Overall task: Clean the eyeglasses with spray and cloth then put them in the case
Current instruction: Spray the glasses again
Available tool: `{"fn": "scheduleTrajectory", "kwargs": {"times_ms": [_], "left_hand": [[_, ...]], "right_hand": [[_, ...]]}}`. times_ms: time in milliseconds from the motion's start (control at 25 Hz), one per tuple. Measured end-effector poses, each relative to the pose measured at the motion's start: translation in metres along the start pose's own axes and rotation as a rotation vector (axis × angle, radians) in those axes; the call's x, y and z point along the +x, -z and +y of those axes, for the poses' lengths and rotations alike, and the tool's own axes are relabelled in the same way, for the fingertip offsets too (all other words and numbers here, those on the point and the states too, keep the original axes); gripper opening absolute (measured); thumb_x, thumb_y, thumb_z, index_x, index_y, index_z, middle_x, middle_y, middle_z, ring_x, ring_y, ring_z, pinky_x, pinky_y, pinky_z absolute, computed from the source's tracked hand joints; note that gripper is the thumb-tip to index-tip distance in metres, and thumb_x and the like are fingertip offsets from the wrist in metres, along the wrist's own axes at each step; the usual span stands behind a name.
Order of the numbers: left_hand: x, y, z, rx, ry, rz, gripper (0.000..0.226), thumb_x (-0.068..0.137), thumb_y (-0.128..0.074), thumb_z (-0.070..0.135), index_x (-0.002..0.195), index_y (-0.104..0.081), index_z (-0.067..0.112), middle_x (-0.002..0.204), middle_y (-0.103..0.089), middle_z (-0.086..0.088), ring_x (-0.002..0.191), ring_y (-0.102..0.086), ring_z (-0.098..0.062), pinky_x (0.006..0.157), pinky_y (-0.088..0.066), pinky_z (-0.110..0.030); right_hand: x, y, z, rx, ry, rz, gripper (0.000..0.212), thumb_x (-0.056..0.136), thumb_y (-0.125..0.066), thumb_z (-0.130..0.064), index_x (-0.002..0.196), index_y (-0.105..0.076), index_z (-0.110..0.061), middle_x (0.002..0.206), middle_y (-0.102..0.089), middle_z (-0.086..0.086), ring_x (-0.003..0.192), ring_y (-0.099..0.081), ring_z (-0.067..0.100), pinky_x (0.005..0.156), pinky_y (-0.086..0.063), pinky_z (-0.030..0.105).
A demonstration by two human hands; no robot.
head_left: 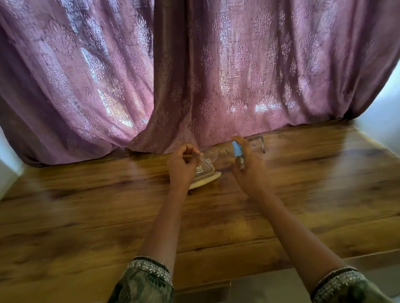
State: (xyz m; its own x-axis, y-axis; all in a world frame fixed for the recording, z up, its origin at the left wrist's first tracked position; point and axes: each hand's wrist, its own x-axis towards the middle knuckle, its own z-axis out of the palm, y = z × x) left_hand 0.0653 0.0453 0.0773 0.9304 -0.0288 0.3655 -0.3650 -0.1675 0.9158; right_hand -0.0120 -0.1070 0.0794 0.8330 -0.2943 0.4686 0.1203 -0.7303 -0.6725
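Note:
My left hand (182, 166) pinches one temple of the thin-framed eyeglasses (212, 153), holding them up above the table near the curtain. The far temple (262, 144) of the eyeglasses sticks out to the right behind my other hand. My right hand (248, 168) grips a small spray bottle (237, 151) with a blue top, held just right of the lenses. Below my left hand lies a pale case (206, 181) on the table, with what looks like a cloth or clear lid with print on it; partly hidden by my hand.
The wooden table (103, 221) stretches wide to both sides. A mauve patterned curtain (186, 67) hangs right behind the objects and touches the table's back edge. White walls close in at left and right.

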Motion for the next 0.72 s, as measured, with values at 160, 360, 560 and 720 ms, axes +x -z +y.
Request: {"fn": "scheduleTrajectory", "kwargs": {"times_ms": [160, 360, 560, 720], "left_hand": [[0.000, -0.001, 0.000, -0.001, 0.010, 0.014, 0.042, 0.075, -0.063, -0.013, 0.063, -0.053, 0.027, 0.066, -0.058, 0.014, 0.060, -0.058, 0.011, 0.053, -0.050, -0.009], [0.002, -0.001, 0.000, -0.014, 0.013, 0.043, 0.038, 0.076, -0.062, -0.012, 0.065, -0.053, 0.023, 0.067, -0.055, 0.014, 0.062, -0.057, 0.014, 0.051, -0.046, -0.005], [0.008, -0.002, -0.005, -0.034, 0.050, 0.043, 0.026, 0.078, -0.063, -0.010, 0.070, -0.056, 0.014, 0.071, -0.056, 0.010, 0.064, -0.059, 0.010, 0.062, -0.055, -0.016], [0.012, -0.002, -0.007, -0.047, 0.070, 0.043, 0.026, 0.077, -0.065, -0.007, 0.069, -0.056, 0.016, 0.072, -0.056, 0.009, 0.067, -0.057, 0.002, 0.067, -0.058, -0.028]], "right_hand": [[-0.008, 0.001, 0.003, -0.013, 0.010, 0.010, 0.058, 0.081, -0.057, -0.004, 0.135, -0.039, -0.017, 0.064, -0.049, -0.008, 0.050, -0.044, 0.004, 0.045, -0.029, 0.019], [-0.028, -0.007, 0.010, 0.080, 0.069, 0.081, 0.051, 0.088, -0.056, -0.013, 0.136, -0.038, -0.014, 0.067, -0.050, -0.005, 0.049, -0.043, 0.007, 0.046, -0.034, 0.020], [-0.051, -0.019, 0.037, 0.134, -0.076, 0.072, 0.039, 0.084, -0.038, -0.017, 0.121, -0.044, -0.006, 0.080, -0.054, 0.008, 0.063, -0.051, 0.020, 0.057, -0.043, 0.039], [-0.045, -0.029, 0.058, 0.084, -0.197, -0.028, 0.023, 0.093, -0.043, -0.011, 0.114, -0.044, -0.003, 0.086, -0.057, 0.013, 0.071, -0.056, 0.026, 0.061, -0.049, 0.046]]}}
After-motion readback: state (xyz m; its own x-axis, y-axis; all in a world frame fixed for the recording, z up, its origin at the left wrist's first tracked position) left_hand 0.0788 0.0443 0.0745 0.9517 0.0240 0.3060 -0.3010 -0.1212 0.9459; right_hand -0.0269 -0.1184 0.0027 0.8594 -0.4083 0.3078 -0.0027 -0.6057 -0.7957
